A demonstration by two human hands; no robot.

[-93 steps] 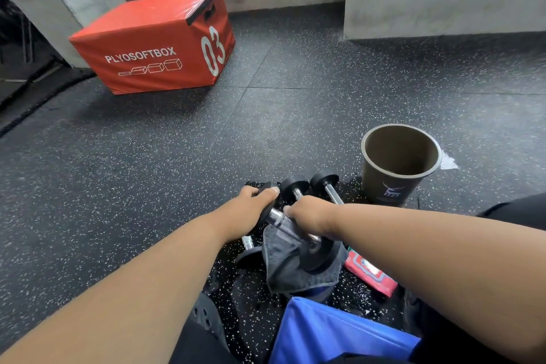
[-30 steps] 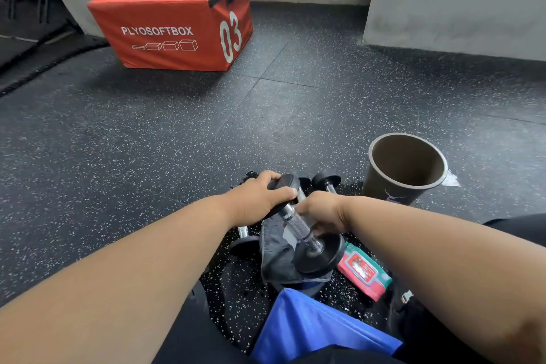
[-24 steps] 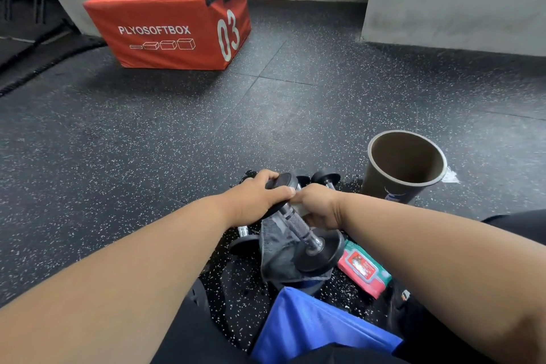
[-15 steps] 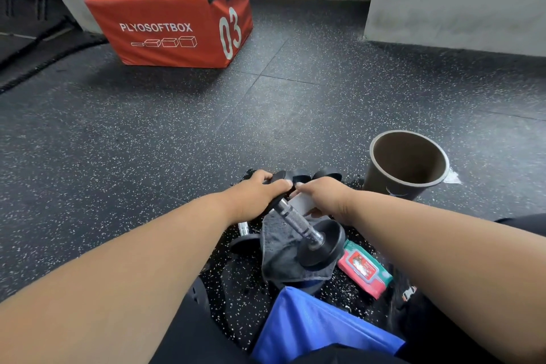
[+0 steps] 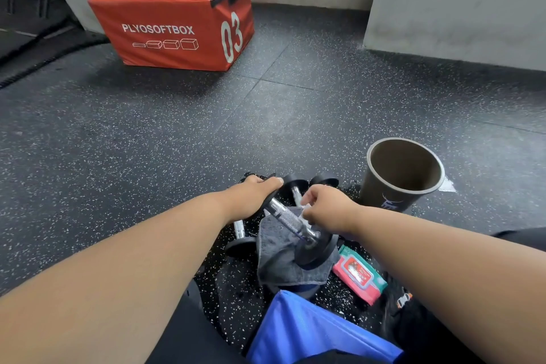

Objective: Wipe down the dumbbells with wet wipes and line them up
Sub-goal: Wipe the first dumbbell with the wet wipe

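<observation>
Head view: left hand point(image 5: 251, 196) holds the far weight plate of the tilted dumbbell point(image 5: 291, 221), fingers curled over the plate; grip is tight on it. Near plate point(image 5: 316, 251) rests on the grey cloth point(image 5: 283, 266) on the floor.

Change vs a second ago: right hand point(image 5: 328, 208) was wrapped on the knurled handle with the wet wipe point(image 5: 304, 210), sliding along it. Now it has come off to the right side of the bar, wipe pinched in the fingertips, handle bare and shiny. Right grip: narrow pinch on the wipe, not on the bar.

Read: handle pass looks finished; plates probably next, or this one gets set down.

Other dumbbells point(image 5: 297, 189) lie on the floor just behind, one more point(image 5: 240, 230) to the left under the left forearm. Not lined up in any clear row yet. Wet wipes pack point(image 5: 359, 275) sits right of the cloth, brown bin point(image 5: 403, 174) further right, apart from the dumbbells.
</observation>
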